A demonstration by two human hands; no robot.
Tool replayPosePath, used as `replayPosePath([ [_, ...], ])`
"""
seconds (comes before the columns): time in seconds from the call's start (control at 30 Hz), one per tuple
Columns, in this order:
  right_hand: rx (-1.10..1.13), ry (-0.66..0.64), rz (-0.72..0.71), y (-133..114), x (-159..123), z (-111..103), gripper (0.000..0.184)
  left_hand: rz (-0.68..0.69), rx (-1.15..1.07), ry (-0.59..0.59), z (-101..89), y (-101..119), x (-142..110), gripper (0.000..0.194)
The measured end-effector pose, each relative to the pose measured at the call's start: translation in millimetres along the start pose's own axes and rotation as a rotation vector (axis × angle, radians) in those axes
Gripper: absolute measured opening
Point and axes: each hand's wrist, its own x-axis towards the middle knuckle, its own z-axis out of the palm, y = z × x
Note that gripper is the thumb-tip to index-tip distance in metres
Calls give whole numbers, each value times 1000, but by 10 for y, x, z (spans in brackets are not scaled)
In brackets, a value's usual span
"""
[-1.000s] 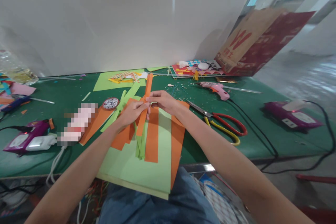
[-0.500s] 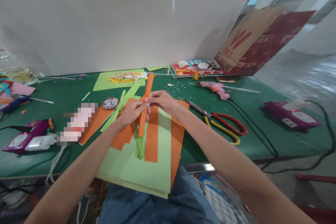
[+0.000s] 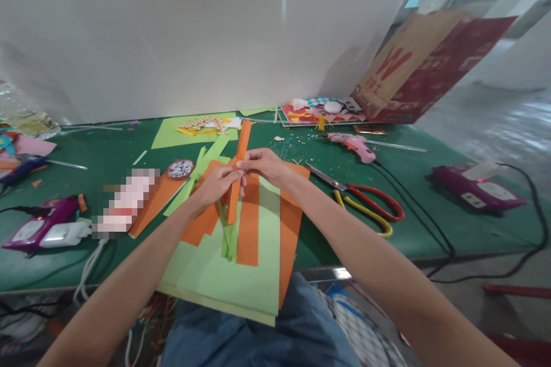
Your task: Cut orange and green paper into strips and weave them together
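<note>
Head view: virtually no chg. vs. half a sec. ago. L hand (image 3: 217, 184) and R hand (image 3: 270, 166) still pinch the orange strip (image 3: 243, 140) approx. mid-length, hands meeting, over the pale green sheet (image 3: 202, 275). I'd judge it a steady hold, no re-grip.

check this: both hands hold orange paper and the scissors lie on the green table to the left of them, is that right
The side is wrong: the head view shows the scissors on the green table to the right of the left hand and right hand, which do hold orange paper.
</note>
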Motion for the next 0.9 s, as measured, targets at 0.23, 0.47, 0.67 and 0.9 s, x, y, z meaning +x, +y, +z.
replayPosePath([
  [0.23,11,-8,-6,21,5,-7,27,-5,-15,-6,1,-12,0,31],
  [0.47,8,-9,-23,-4,-14,26,29,-6,-24,-13,1,-14,7,30],
  [0.67,27,-59,-25,-39,-50,46,31,-1,-31,-5,0,-23,17,31],
  [0.9,57,55,5,-25,-5,-3,29,-11,-63,-26,-5,-3,8,33],
])
